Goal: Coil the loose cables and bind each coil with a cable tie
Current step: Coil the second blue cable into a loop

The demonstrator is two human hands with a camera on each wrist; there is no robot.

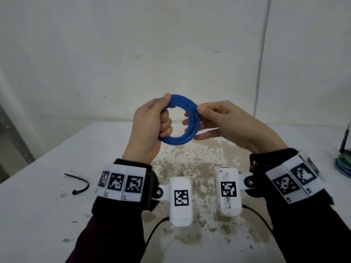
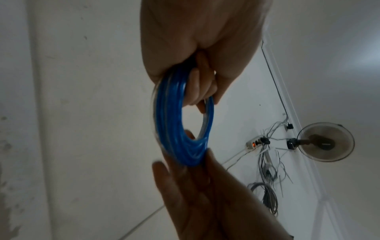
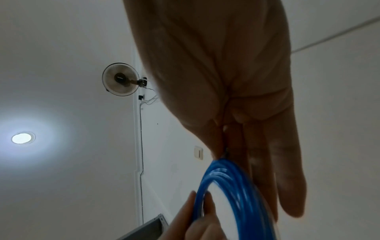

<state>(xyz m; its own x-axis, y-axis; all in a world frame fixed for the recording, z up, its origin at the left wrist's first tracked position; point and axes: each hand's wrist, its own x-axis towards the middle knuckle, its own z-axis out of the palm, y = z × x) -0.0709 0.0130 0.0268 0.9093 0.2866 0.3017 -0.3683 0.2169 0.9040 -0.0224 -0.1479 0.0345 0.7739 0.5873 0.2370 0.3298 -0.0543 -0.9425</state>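
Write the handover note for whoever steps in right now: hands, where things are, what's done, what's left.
Left hand: fingers curled through the blue cable coil, gripping its left side.
Right hand: pinches the coil's right side between thumb and fingers.
The coil is held up above the table, wound into a neat ring; no tie shows on it.
Black cable tie: lies loose on the table, left of the left wrist.
Stacked coils sit at the table's right edge; whether they are tied cannot be told.
Done: blue cable coiled.
Left: keep the coil gripped, fetch the tie, bind it.
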